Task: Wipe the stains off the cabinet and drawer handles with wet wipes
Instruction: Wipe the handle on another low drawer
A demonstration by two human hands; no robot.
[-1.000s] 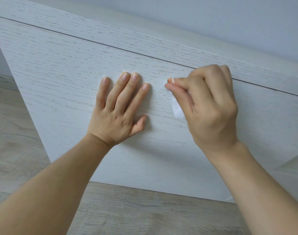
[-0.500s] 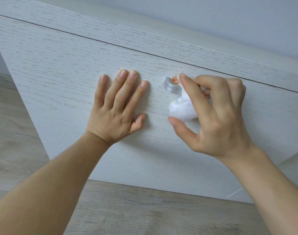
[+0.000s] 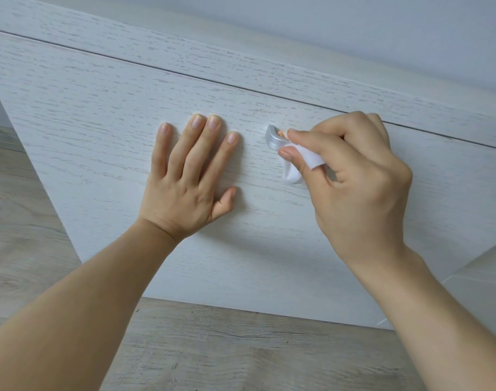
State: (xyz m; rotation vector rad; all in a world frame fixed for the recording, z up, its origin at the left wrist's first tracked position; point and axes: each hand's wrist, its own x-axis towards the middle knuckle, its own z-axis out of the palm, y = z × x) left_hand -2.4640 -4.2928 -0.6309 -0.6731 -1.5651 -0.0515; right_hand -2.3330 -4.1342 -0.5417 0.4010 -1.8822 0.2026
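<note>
A: Item one: drawer front (image 3: 100,131), whitewashed wood grain, filling most of the view. Upper edge marked by a thin dark gap running from the left border down toward the right.
B: Above the gap: top panel (image 3: 269,71) of the cabinet, same finish. Beyond it, plain pale wall (image 3: 354,29).

A: Item two: handle (image 3: 271,138), small, silver, curved, mounted high on the drawer front, just below the gap. Left end exposed; right end covered by fingers and cloth. Faint orange mark at its upper edge, beside the fingertip.
B: Item three: wet wipe (image 3: 303,162), white, crumpled, pressed against the handle's right side, loose tail hanging below.

A: Right hand (image 3: 354,176): fingers curled, thumb and forefinger pinching the wipe onto the handle.
B: Left hand (image 3: 190,176): flat on the drawer front, fingers straight and slightly spread, holding nothing. Little finger near the handle, apart from it, narrow strip of bare wood between.

A: Open room: broad bare stretch of drawer front left of the left hand and below both hands, down to the lower edge.
B: Lower edge of the drawer front meeting the floor (image 3: 241,348), grey-brown wood planks, across the bottom and up the left side.

A: Left side edge of the cabinet: slanting from upper left down toward centre, floor beyond it.
B: Right lower corner: second pale panel (image 3: 489,266), angled, partly behind the right forearm; nature not clear.
</note>
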